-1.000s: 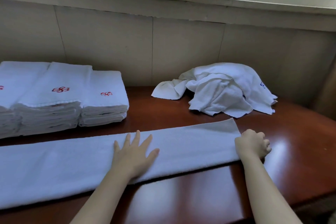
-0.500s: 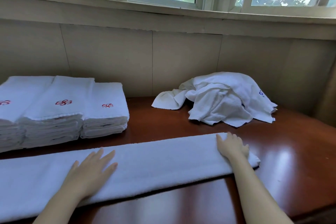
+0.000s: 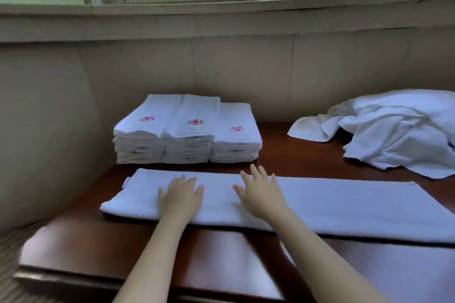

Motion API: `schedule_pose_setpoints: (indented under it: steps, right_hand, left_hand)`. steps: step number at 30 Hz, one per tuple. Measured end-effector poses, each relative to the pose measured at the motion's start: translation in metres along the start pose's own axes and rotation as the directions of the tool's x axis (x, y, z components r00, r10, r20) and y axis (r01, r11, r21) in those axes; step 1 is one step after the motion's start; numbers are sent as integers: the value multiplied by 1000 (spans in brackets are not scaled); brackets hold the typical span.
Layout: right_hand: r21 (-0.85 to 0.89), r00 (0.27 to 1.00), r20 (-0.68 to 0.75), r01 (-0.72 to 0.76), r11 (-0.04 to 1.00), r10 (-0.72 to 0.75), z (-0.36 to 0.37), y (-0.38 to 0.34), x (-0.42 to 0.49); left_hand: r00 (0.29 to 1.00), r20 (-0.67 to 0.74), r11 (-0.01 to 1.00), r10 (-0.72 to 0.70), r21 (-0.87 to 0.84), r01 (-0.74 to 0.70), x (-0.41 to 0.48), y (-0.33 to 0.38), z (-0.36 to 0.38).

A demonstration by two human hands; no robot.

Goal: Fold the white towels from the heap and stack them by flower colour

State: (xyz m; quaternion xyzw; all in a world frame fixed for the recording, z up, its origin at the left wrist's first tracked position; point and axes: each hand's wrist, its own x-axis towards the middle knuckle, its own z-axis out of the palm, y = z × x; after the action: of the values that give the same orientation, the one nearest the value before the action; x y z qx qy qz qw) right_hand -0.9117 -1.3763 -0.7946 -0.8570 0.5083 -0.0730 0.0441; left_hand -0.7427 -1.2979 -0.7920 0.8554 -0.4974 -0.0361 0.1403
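Across the near half of table (image 3: 369, 275): long white towel (image 3: 332, 206), already folded lengthwise into a flat strip, running from left end near the wall corner out past the right frame edge. Left hand (image 3: 181, 198) flat on strip near its left end, fingers straight and close together, palm down, pinching nothing. Right hand (image 3: 262, 193) flat just beside it, fingers spread, fingertips reaching the strip's far edge. Judged handling: soft terry, light, no stiffness, drapes and sags if lifted mid-span; thick enough to hold a crease once pressed. Polished wood underneath looks slick, so likely slides as one piece if pushed rather than lifted. Best hold probably at the left end corners, pinching both layers together, then carrying that end over to the right; grabbing only the top layer risks opening the fold. Flower not visible on this strip, colour cannot be told. Behind the strip, against the wall: three folded stacks (image 3: 187, 135) side by side, touching, each topped with a red flower. Far right, well apart from the stacks: unfolded heap (image 3: 398, 130), crumpled, small blue mark at its right edge. Window ledge (image 3: 221, 19) above wall panels.
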Motion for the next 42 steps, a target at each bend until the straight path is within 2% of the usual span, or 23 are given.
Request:
schedule_pose_setpoints:
  steps: [2, 4, 7, 10, 12, 13, 15, 17, 19, 20, 21, 22, 23, 24, 25, 26, 28, 30, 31, 34, 37, 40, 42]
  right_hand:
    - [37, 996, 23, 81, 996, -82, 15, -34, -1]
    - [46, 993, 73, 91, 995, -94, 27, -47, -3]
    - [63, 992, 108, 65, 996, -72, 32, -50, 2]
    - [62, 992, 99, 69, 996, -75, 34, -50, 5]
    - [55, 994, 85, 70, 996, -75, 38, -49, 6]
    - [54, 995, 75, 68, 996, -72, 39, -50, 6]
    - [56, 995, 66, 66, 996, -70, 38, -50, 5]
    - [77, 994, 71, 79, 994, -85, 35, -50, 5]
    - [249, 993, 92, 47, 967, -72, 24, -50, 7]
    - [470, 995, 103, -33, 882, -18, 13, -48, 8]
    - [736, 988, 149, -145, 661, 51, 0, -44, 8]
    - [915, 971, 228, -240, 325, 77, -12, -40, 9]
    - [957, 956, 289, -290, 3, 54, -22, -32, 11]
    - [927, 946, 323, -312, -210, 18, -29, -22, 12]
    - [890, 935, 354, -338, -307, -3, -35, -14, 10]
    - [882, 924, 383, -365, -299, 5, -36, -7, 9]
    - [923, 915, 384, -386, -15, 119, -29, -1, 4]
    - [875, 909, 268, -368, 315, 318, -21, 2, 0]
    - [852, 908, 230, -363, 378, 351, -21, 4, -1]
    - [843, 927, 152, -303, 444, 344, -46, 22, -9]
    - [887, 919, -1, -182, 424, 395, -89, 69, -22]
    - [856, 813, -106, -219, 469, 573, -119, 142, -45]
    - [806, 768, -71, -331, 490, 636, -122, 184, -61]
  left_hand:
    - [965, -146, 971, -216, -139, 197, -9, -10, -8]
    - [827, -212, 798, -522, -465, 384, -19, -21, -19]
    - [592, -21, 321, -805, -856, 406, -27, -39, -36]
    - [472, 268, -134, -840, -945, 298, -17, -65, -39]
    - [553, 430, -358, -714, -903, 239, -7, -70, -39]
    - [639, 441, -376, -630, -893, 245, -7, -70, -40]
    - [716, 484, -456, -503, -852, 256, -8, -62, -42]
    - [747, 467, -381, -472, -873, 305, -6, -50, -35]
    - [783, 300, -93, -545, -950, 299, -3, -36, -34]
    - [830, 170, 106, -532, -958, 265, -2, -29, -37]
    - [900, 55, 307, -433, -930, 204, -1, -23, -39]
    - [967, -10, 491, -253, -863, 120, -2, -17, -41]
    - [999, 0, 655, -36, -755, 24, -3, -12, -42]
    - [985, 74, 783, 158, -617, -79, -7, -6, -42]
    - [936, 176, 841, 304, -511, -177, -10, 0, -41]
    - [880, 261, 847, 398, -473, -243, -12, 5, -38]
    - [842, 300, 821, 449, -509, -257, -16, 13, -33]
    - [904, 182, 803, 386, -550, -232, -16, 16, -34]
    - [941, 111, 796, 320, -570, -203, -13, 16, -34]
    - [990, -26, 736, 137, -666, -119, -6, 12, -34]
    - [994, -67, 754, 89, -648, -111, -1, 19, -29]
    - [996, -15, 778, 90, -624, -80, 1, 44, -16]
    - [986, 119, 793, 114, -609, -18, -3, 66, -3]
